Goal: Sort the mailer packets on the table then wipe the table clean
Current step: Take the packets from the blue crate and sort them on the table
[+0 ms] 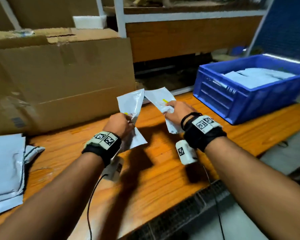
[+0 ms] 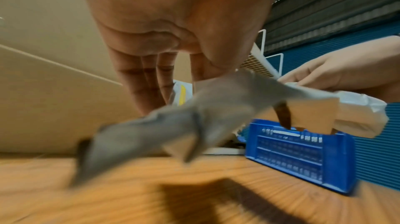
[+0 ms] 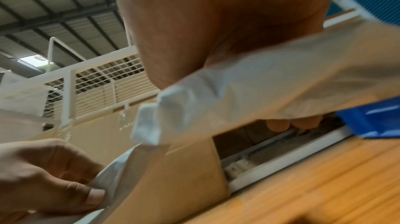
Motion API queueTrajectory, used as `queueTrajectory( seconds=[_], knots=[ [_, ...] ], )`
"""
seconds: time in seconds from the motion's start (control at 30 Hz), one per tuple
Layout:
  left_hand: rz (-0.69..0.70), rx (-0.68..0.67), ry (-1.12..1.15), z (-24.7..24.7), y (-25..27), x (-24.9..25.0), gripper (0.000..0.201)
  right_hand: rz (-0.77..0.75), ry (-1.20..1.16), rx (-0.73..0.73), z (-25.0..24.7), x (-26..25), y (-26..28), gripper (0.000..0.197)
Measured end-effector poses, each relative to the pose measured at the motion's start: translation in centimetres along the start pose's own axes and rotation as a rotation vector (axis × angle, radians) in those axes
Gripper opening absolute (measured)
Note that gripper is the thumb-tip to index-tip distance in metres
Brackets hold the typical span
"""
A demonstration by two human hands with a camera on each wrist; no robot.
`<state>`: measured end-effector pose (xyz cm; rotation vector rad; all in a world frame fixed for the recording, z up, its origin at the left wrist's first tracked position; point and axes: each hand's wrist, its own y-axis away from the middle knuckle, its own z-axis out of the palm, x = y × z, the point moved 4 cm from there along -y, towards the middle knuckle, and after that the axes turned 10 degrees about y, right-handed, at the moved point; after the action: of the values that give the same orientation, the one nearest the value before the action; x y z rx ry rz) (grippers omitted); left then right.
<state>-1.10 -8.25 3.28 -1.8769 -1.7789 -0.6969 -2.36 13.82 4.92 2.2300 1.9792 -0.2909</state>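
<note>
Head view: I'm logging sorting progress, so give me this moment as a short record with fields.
left hand: left hand holds a white mailer packet above the table
right hand: right hand holds a second packet
blue crate: on the wooden table, right side, packets inside
packet stack: table's left edge
cardboard box: behind, left
wiping: no cloth visible
</note>
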Motion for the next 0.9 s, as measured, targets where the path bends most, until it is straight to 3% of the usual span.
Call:
queueTrajectory(
  seconds=[0.33, 0.6, 0.73, 0.9],
  knots=[
    [0.188, 0.049, 0.155, 8.1, -3.9, 17.6, 0.025, 0.129, -0.032, 0.116, -8.6, 16.8, -1.2, 0.048],
    [0.216, 0.115, 0.296, 14.2, -8.6, 31.6, 0.023, 0.181, -0.038, 0.176, -15.1, 32.3, -4.5, 0.04],
    [0.229, 0.091, 0.33, 16.1, -11.2, 36.8, 0.012, 0.178, -0.044, 0.183, -17.3, 36.5, -7.8, 0.053],
    [0.225, 0.077, 0.376, 18.3, -15.6, 41.7, 0.023, 0.162, 0.015, 0.183, -20.1, 39.4, -13.2, 0.052]
  ],
)
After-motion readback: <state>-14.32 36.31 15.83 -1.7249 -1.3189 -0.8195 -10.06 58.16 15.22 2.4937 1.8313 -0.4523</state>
